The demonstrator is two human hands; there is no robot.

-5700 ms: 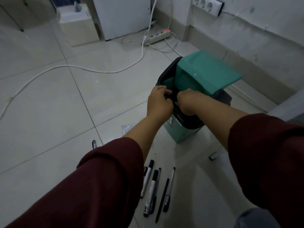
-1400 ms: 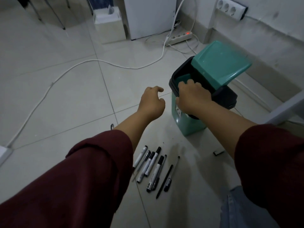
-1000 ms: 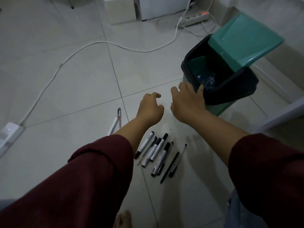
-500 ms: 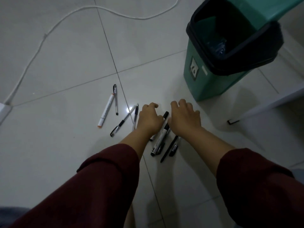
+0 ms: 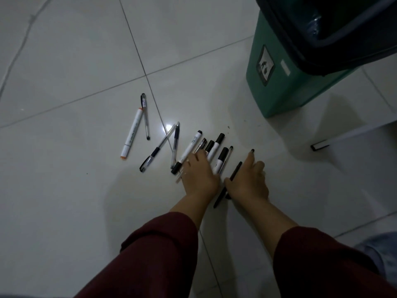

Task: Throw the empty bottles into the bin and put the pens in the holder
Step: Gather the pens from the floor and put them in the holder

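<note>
Several pens and markers lie on the white tiled floor. My left hand (image 5: pixel 199 175) rests flat on a row of black-capped white markers (image 5: pixel 214 150), fingers spread over them. My right hand (image 5: pixel 249 179) lies beside it, thumb against a thin black pen (image 5: pixel 235 171) and covering another pen. Further left lie a white marker with orange ends (image 5: pixel 132 134) and three slim pens (image 5: pixel 159 148). The green bin (image 5: pixel 285 87) with a dark liner stands at the upper right, with crumpled clear plastic (image 5: pixel 315 20) inside. No pen holder is in view.
A white furniture leg with a black end cap (image 5: pixel 320 145) runs along the floor right of my hands, below the bin. A white cable (image 5: pixel 19 44) crosses the tiles at the upper left. My dark red sleeves fill the lower frame.
My hands left the bin's rim and came down onto the pens. My view dropped toward the floor, so the bin's lid and the power strip passed out of view.
</note>
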